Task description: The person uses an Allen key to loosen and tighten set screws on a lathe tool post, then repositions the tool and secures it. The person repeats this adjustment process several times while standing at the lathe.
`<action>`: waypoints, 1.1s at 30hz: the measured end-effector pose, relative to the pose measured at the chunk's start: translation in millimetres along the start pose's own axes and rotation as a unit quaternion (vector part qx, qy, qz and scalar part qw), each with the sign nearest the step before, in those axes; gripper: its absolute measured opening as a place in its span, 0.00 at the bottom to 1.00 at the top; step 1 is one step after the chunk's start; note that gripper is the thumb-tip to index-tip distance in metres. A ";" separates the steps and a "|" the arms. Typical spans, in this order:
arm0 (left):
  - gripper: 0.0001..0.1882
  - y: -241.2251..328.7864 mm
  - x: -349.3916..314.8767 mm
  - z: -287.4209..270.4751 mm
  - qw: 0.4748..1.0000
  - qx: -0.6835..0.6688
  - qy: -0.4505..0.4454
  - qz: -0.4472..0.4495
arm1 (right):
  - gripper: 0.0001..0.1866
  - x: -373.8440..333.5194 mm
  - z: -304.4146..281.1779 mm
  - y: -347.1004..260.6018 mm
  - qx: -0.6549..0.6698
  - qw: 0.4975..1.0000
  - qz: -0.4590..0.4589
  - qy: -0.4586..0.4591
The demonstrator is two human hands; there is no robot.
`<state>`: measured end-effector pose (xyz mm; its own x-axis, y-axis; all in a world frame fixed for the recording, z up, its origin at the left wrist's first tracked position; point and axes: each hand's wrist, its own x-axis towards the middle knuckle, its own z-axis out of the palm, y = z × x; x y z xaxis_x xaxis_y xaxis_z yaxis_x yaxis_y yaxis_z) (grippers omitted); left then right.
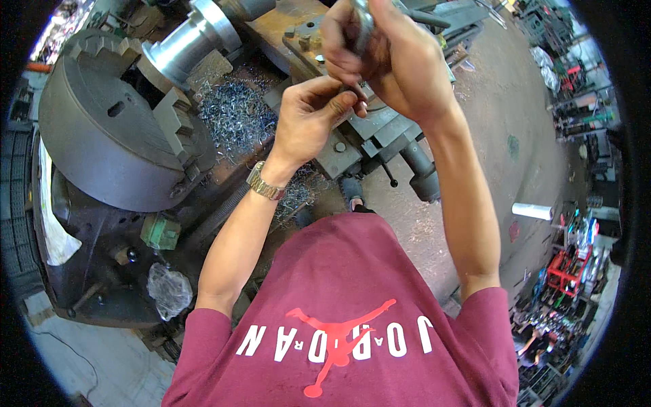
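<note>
My left hand [306, 122], with a metal-band watch at its wrist, is closed with thumb and finger pressed together around a small dark piece [348, 89] that the fingers mostly hide. Just above and to its right, my right hand [405, 60] is closed around a curved shiny metal piece [364, 27]; its full shape is hidden by the fingers and the top of the view. Both hands are over the lathe's carriage [339, 161]. To their left, a shiny flanged metal cylinder [193, 46] extends by the stepped jaws of a large dark chuck [112, 146].
Curly metal chips [234, 115] cover the area between chuck and carriage. A handle with a black knob [393, 182] sticks out below the carriage. A green block [161, 232] and crumpled clear plastic [169, 290] lie lower left. A white roll [532, 211] is on the floor at right.
</note>
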<state>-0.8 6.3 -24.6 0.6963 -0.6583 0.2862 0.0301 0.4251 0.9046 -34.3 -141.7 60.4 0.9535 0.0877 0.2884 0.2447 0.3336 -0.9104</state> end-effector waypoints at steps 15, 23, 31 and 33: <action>0.21 84.7 -26.5 3.8 0.960 0.270 -0.049 -0.052 | 0.14 -49.7 73.9 20.9 -0.047 0.919 -0.106 0.376; 0.16 135.7 15.3 -78.7 0.808 0.509 -0.271 -0.121 | 0.11 -80.8 15.3 4.4 -0.320 0.908 -0.001 0.269; 0.17 127.1 56.7 -91.5 0.763 0.513 -0.356 -0.168 | 0.12 -60.0 16.5 10.9 -0.523 0.845 0.000 0.108; 0.16 130.9 62.3 -94.7 0.779 0.468 -0.364 -0.202 | 0.11 -55.6 14.3 8.4 -0.516 0.850 -0.001 0.102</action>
<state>114.5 79.8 81.8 0.1640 -0.9437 -0.2874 -0.6324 -0.3242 0.7036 -87.7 -130.3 41.0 0.9381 -0.1118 0.3279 0.1694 -0.6776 -0.7156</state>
